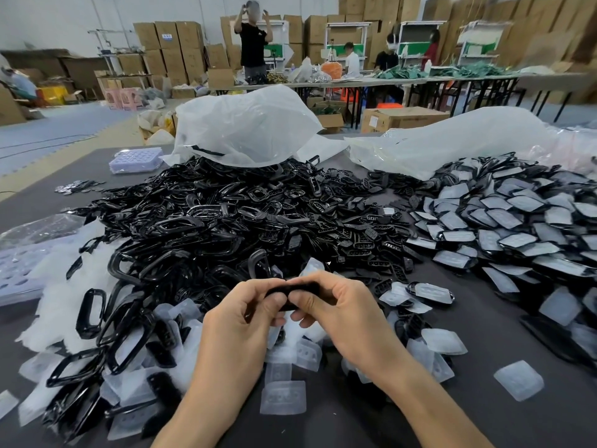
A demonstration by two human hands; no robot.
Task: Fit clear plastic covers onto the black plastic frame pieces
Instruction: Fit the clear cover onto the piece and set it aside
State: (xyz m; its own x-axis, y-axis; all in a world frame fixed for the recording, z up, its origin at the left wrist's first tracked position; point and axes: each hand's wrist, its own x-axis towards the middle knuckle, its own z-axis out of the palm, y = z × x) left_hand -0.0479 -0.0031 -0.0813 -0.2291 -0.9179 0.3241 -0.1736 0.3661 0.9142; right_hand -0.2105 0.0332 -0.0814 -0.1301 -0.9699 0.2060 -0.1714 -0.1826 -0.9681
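Observation:
Both hands meet above the table's near middle, pinching one black frame piece (298, 290) between their fingertips. My left hand (242, 315) grips its left end, my right hand (336, 308) its right end. Most of the piece is hidden by my fingers, and I cannot tell whether a cover sits on it. A big heap of black frames (206, 221) fills the table behind my hands. Loose clear covers (283, 397) lie scattered under and around my wrists. Frames with covers fitted (517, 234) are piled at the right.
The dark grey table (452, 415) has a lone clear cover (518, 380) at the right. Crumpled white plastic bags (245, 124) lie behind the heaps. A pale perforated tray (135, 160) sits at the back left. People work at tables far behind.

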